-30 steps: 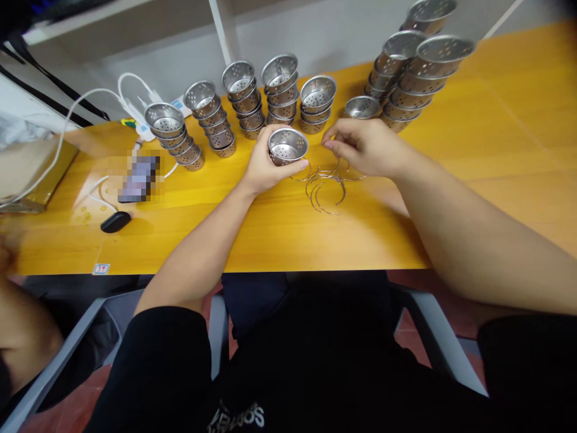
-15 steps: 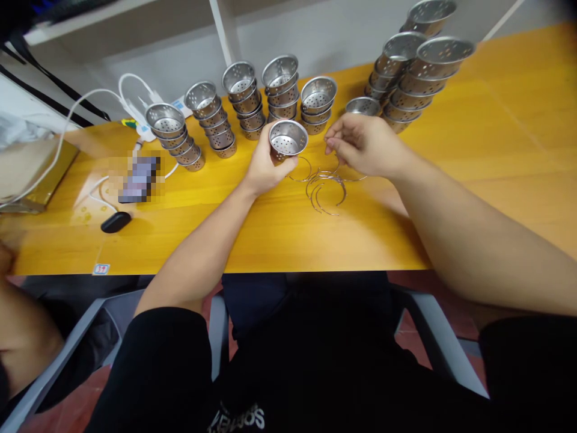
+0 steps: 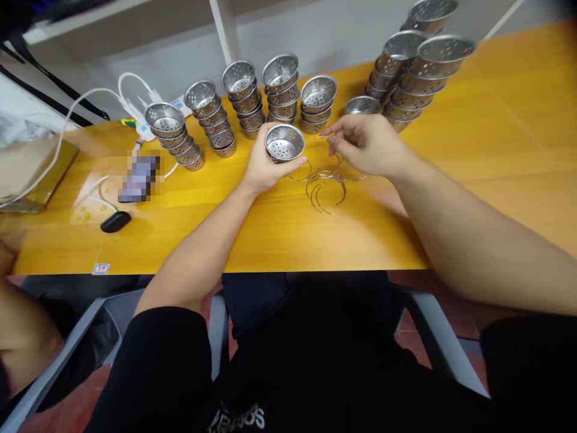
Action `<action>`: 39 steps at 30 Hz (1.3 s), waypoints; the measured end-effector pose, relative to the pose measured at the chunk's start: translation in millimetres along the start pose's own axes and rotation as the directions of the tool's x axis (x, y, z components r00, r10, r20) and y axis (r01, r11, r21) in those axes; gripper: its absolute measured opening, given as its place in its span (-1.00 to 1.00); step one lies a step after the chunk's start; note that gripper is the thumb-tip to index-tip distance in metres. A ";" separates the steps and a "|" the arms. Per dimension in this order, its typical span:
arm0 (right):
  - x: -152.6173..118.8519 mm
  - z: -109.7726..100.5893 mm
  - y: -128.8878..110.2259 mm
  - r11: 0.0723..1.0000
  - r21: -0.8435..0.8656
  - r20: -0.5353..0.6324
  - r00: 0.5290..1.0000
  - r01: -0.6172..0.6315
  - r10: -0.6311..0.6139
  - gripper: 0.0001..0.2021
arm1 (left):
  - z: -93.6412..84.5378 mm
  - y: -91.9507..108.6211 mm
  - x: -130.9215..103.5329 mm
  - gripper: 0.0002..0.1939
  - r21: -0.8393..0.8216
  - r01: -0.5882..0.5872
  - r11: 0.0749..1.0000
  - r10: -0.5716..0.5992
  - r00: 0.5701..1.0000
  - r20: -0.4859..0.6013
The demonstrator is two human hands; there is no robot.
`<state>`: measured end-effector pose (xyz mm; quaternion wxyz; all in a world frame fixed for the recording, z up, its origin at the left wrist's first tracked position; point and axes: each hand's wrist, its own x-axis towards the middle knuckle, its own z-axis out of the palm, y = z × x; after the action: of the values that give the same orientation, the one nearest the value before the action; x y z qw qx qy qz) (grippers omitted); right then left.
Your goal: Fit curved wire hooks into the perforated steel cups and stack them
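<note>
My left hand [image 3: 264, 163] is closed around a perforated metal cup [image 3: 285, 147], holding it above the table with its mouth up and tilted toward me. To its right, my right hand [image 3: 363, 143] pinches thumb against fingers. A short end of thin wire [image 3: 321, 136] pokes out from that pinch toward the cup, apart from its rim; the rest of it is hidden by the fingers. Below, between the two hands, lies a loose heap of thin curved wires [image 3: 325, 191] on the yellow table [image 3: 288, 240].
Stacks of similar perforated cups [image 3: 210, 120] line the back, with taller stacks [image 3: 419, 84] at the right. On the left are a blurred-out phone [image 3: 139, 179], a black oval object [image 3: 116, 222] and white cables [image 3: 92, 91]. Another person's arm [image 3: 27, 313] shows at far left.
My left hand has shifted the cup slightly left and down and turned its mouth a little. The wire end at my right fingertips shows more plainly now.
</note>
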<state>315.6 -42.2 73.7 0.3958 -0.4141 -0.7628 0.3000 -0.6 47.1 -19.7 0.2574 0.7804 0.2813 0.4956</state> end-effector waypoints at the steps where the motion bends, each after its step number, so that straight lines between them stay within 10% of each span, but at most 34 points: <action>1: 0.2 1.0 1.9 1.000 0.003 -0.003 1.000 0.007 -0.007 -0.56 | 0.2 -3.5 0.8 0.10 0.012 -0.009 1.000 0.009 1.000 -0.004; 11: 0.1 1.5 -10.5 0.997 0.079 -0.115 0.993 0.020 -0.011 -0.40 | 12.7 -21.1 -1.7 0.13 -0.032 -0.074 0.997 0.077 0.990 0.118; 39: 2.4 39.0 -29.3 0.996 0.075 -0.185 0.980 -0.056 0.069 -0.59 | 32.1 51.5 -13.2 0.27 -0.030 0.083 0.996 -0.075 0.975 0.208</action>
<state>269.9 -59.1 77.8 0.4702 -0.4503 -0.6980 0.2982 33.7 -2.6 -5.0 0.3198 0.8108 0.2743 0.4063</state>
